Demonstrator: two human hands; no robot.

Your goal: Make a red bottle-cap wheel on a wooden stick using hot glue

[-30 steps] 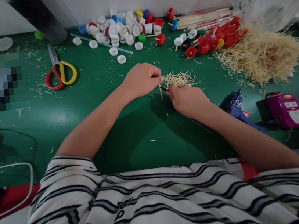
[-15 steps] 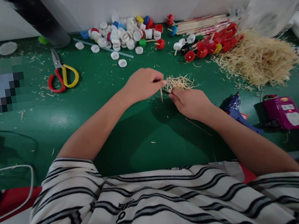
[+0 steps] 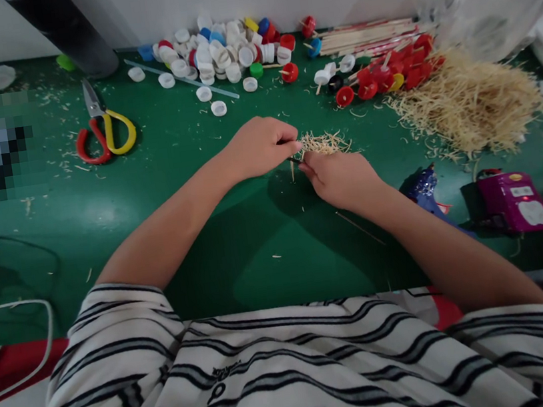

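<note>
My left hand (image 3: 263, 145) is closed in a pinch on a thin wooden stick (image 3: 292, 172), whose pale end points down below the fingers. Facing it, my right hand (image 3: 343, 178) is closed round a small dark, blade-like tool (image 3: 295, 160); most of it is hidden by the fingers. The tool's dark end lies across or right beside the stick, and I cannot tell whether they touch. Just behind both hands sits a small heap of wood shavings (image 3: 327, 142) on the green tabletop (image 3: 238, 255).
Bottle caps (image 3: 233, 71) lie piled at the back, with red caps on sticks (image 3: 399, 71) and wooden sticks (image 3: 364, 39) to their right. Further right are a large shavings heap (image 3: 480, 103), a blue glue gun (image 3: 424, 192) and a purple power box (image 3: 518, 202). Scissors (image 3: 104, 126) lie left.
The dark tool in my right hand now shows beside the stick, nearer my left fingers. The whole view has shifted slightly, and both hands keep their grip.
</note>
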